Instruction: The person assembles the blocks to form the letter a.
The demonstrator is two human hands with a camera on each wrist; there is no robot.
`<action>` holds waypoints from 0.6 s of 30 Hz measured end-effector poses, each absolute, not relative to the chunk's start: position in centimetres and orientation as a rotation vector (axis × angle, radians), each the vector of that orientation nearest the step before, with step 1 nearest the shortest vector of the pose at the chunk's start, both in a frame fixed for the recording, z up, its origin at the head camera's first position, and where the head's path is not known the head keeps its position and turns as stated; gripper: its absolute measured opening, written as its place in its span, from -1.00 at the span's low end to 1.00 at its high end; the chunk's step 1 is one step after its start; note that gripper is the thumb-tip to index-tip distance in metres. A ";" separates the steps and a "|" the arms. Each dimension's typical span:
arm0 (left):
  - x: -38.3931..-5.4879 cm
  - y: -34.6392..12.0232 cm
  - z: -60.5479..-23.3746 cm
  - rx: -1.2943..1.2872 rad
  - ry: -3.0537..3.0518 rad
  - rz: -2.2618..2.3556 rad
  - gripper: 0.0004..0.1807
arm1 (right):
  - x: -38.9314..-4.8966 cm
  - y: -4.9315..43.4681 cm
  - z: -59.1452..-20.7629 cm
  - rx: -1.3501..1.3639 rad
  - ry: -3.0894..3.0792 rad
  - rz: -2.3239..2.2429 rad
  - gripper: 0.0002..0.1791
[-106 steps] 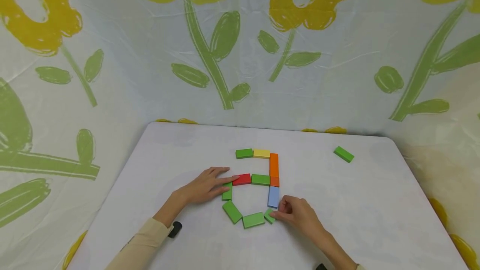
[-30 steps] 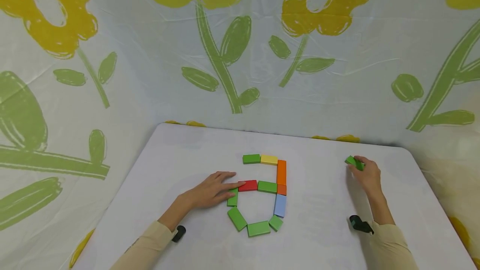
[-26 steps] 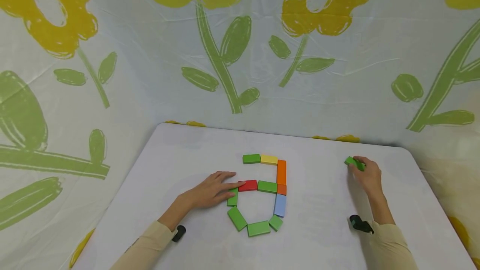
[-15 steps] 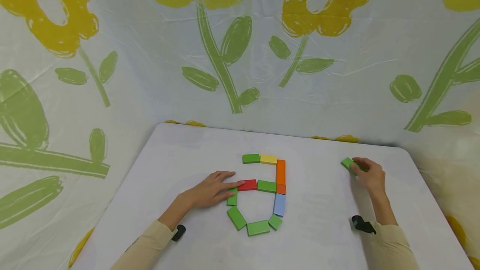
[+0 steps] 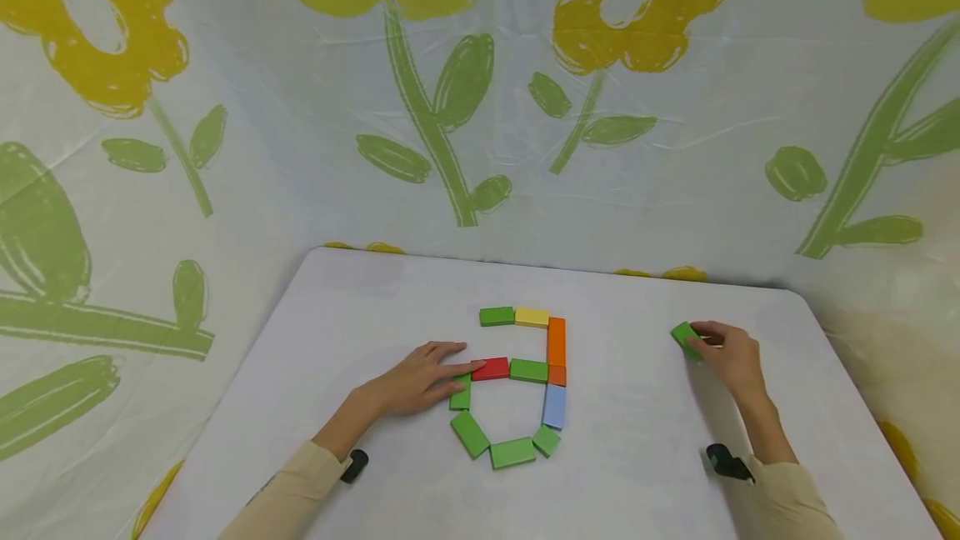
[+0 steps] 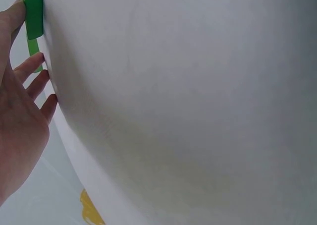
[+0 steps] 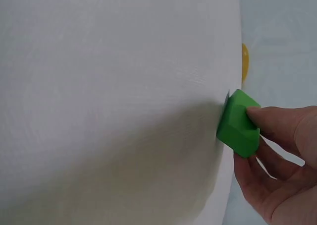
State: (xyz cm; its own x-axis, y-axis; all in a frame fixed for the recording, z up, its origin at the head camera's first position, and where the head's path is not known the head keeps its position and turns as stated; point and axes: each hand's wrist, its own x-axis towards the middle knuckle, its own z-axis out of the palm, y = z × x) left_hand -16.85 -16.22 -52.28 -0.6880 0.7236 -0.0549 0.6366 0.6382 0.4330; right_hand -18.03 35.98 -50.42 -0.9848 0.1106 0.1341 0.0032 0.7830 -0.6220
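Observation:
In the head view, my left hand lies with fingers spread at the left of a block figure. Its index finger touches the red block, and the thumb lies by a green block. At the table's right side my right hand pinches a single green block between thumb and fingers. The right wrist view has that green block tilted at the table surface, the thumb on its upper face. In the left wrist view, a green block stands beside the left thumb.
The figure also has a yellow block, an orange block, a blue block and several green blocks, among them a small one. The white table meets a flower-printed cloth at its back and sides.
The right hand has left the small green block at the figure's lower right and taken hold of the far-right green block, turning it and shifting it slightly left and nearer. The left hand stays put.

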 end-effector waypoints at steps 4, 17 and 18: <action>-16.9 -16.2 -52.3 1.117 2.638 0.563 -0.44 | -17.2 35.7 -49.7 -0.040 -2.840 0.991 -0.63; -16.9 -16.2 -52.5 1.142 2.655 0.551 -0.44 | -14.7 33.8 -48.7 0.055 -2.904 1.030 -0.60; -16.9 -16.2 -52.5 1.143 2.655 0.551 -0.44 | -14.5 33.6 -48.6 0.064 -2.910 1.039 -0.60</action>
State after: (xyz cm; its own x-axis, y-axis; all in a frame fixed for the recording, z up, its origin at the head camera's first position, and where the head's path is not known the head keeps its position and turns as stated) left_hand -16.95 -16.18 -52.52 -0.6812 0.7313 -0.0343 0.6572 0.6315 0.4113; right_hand -14.47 33.62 -48.63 -0.9978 -0.0219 0.0623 -0.0564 0.7733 -0.6315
